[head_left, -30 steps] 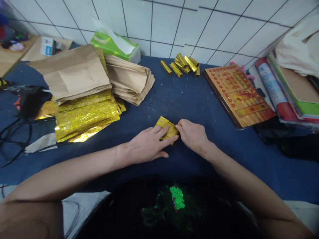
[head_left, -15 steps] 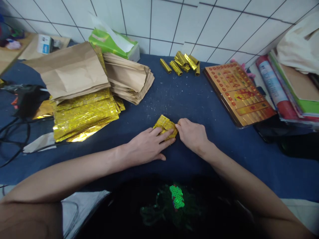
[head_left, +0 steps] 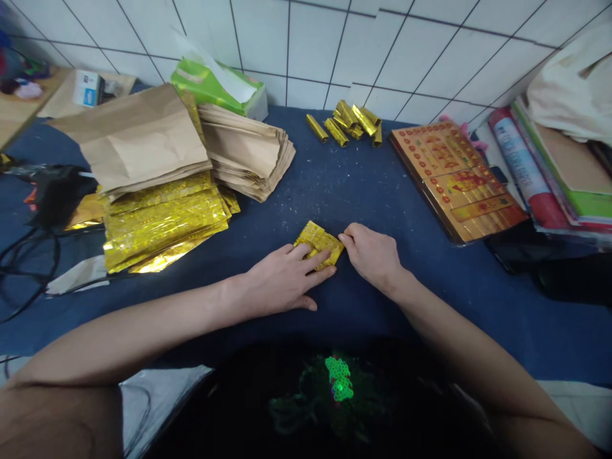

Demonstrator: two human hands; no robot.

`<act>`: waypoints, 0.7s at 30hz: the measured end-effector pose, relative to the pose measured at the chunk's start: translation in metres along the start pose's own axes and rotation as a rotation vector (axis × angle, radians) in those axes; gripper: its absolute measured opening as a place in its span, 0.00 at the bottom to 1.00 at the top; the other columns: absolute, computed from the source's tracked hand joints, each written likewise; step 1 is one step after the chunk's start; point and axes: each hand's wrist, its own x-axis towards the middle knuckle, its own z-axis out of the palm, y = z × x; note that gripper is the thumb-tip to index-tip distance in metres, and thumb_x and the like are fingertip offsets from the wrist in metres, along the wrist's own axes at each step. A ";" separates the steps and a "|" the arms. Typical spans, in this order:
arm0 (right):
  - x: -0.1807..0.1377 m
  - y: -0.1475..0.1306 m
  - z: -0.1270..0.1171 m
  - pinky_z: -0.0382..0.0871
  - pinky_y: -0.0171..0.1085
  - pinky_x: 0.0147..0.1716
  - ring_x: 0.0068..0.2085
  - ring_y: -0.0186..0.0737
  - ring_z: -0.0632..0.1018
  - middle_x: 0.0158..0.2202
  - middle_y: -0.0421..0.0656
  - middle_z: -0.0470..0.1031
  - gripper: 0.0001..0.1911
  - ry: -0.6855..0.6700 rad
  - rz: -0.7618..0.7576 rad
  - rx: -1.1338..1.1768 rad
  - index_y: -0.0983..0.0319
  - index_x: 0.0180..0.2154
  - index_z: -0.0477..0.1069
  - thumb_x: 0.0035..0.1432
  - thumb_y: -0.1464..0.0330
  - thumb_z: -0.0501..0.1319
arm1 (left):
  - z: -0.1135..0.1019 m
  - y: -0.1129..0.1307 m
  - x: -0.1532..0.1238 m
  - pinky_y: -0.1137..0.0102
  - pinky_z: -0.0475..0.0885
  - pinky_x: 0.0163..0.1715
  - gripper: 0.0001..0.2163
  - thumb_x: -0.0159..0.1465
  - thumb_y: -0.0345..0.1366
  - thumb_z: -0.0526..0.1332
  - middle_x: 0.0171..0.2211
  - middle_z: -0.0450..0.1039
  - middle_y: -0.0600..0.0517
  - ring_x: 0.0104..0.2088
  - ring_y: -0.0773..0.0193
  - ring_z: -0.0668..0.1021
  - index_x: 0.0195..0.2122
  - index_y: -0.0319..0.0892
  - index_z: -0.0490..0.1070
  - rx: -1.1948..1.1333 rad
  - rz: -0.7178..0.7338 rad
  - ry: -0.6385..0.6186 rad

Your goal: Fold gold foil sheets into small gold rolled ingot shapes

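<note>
A small folded piece of gold foil paper (head_left: 313,234) lies on the dark blue tabletop in front of me. My left hand (head_left: 289,277) rests flat on it with the fingers spread, covering its lower left part. At the paper's right corner, the thumb and forefinger of my right hand (head_left: 370,252) are pinched together on its edge. Farther back, several rolled gold foil paper tubes (head_left: 356,121) lie in a loose pile. To the left, larger gold foil sheets (head_left: 165,223) are stacked partly under brown paper sheets (head_left: 143,134).
Behind the brown paper stands a green tissue box (head_left: 215,86) against the tiled wall. On the right lie a flat orange-gold patterned box (head_left: 459,178) and a stack of books and folders (head_left: 574,178). A black glue gun (head_left: 60,194) and its cable are at the far left.
My right hand has shifted slightly to the right along the folded foil's corner. The left hand stays flat on the paper in almost the same place.
</note>
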 end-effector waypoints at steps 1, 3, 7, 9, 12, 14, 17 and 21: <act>0.000 0.001 -0.001 0.60 0.36 0.24 0.30 0.39 0.76 0.31 0.41 0.76 0.10 0.043 -0.002 0.024 0.61 0.32 0.69 0.61 0.66 0.52 | 0.000 0.000 0.000 0.65 0.65 0.40 0.31 0.58 0.55 0.55 0.61 0.58 0.50 0.48 0.54 0.66 0.59 0.46 0.58 0.000 -0.003 0.001; -0.002 0.002 -0.006 0.64 0.35 0.27 0.30 0.38 0.76 0.29 0.42 0.76 0.11 0.155 -0.069 0.119 0.62 0.30 0.69 0.60 0.66 0.52 | 0.000 0.000 0.000 0.65 0.65 0.40 0.30 0.58 0.55 0.55 0.61 0.57 0.50 0.48 0.54 0.66 0.59 0.46 0.58 -0.002 -0.012 0.005; -0.016 -0.001 -0.012 0.69 0.36 0.41 0.37 0.36 0.78 0.34 0.44 0.79 0.12 0.278 -0.434 0.313 0.63 0.33 0.73 0.62 0.69 0.51 | 0.000 0.000 0.000 0.64 0.65 0.40 0.31 0.57 0.55 0.56 0.59 0.60 0.48 0.48 0.54 0.66 0.58 0.45 0.59 -0.009 -0.004 0.000; -0.025 -0.002 -0.010 0.67 0.42 0.50 0.45 0.39 0.77 0.43 0.48 0.78 0.14 0.237 -0.562 0.259 0.66 0.41 0.72 0.62 0.67 0.52 | 0.000 0.001 0.000 0.64 0.65 0.41 0.30 0.57 0.55 0.56 0.58 0.61 0.47 0.48 0.54 0.67 0.56 0.43 0.62 -0.013 0.002 -0.008; -0.032 0.001 -0.003 0.61 0.48 0.55 0.55 0.43 0.70 0.53 0.50 0.70 0.19 0.152 -0.555 0.136 0.68 0.50 0.68 0.63 0.64 0.51 | -0.001 0.002 0.000 0.63 0.65 0.43 0.29 0.57 0.54 0.57 0.60 0.58 0.47 0.50 0.53 0.66 0.56 0.43 0.62 -0.022 0.000 -0.015; -0.033 0.005 -0.001 0.59 0.49 0.57 0.57 0.43 0.68 0.55 0.49 0.68 0.20 0.107 -0.523 0.102 0.66 0.53 0.66 0.63 0.64 0.50 | -0.002 0.003 -0.002 0.63 0.65 0.45 0.30 0.57 0.53 0.58 0.60 0.57 0.47 0.52 0.52 0.65 0.57 0.44 0.60 -0.032 -0.003 -0.021; -0.032 0.008 0.000 0.56 0.51 0.58 0.57 0.42 0.68 0.55 0.47 0.68 0.19 0.086 -0.506 0.103 0.63 0.53 0.66 0.63 0.66 0.50 | -0.005 0.004 -0.005 0.62 0.65 0.46 0.32 0.56 0.54 0.59 0.60 0.57 0.45 0.54 0.50 0.64 0.58 0.44 0.58 -0.058 -0.003 -0.039; -0.031 0.006 0.002 0.56 0.51 0.58 0.56 0.41 0.68 0.54 0.44 0.69 0.17 0.111 -0.479 0.082 0.61 0.50 0.69 0.63 0.65 0.50 | -0.009 0.003 -0.008 0.59 0.64 0.48 0.34 0.54 0.56 0.59 0.58 0.58 0.41 0.54 0.47 0.65 0.58 0.45 0.59 -0.090 -0.005 -0.052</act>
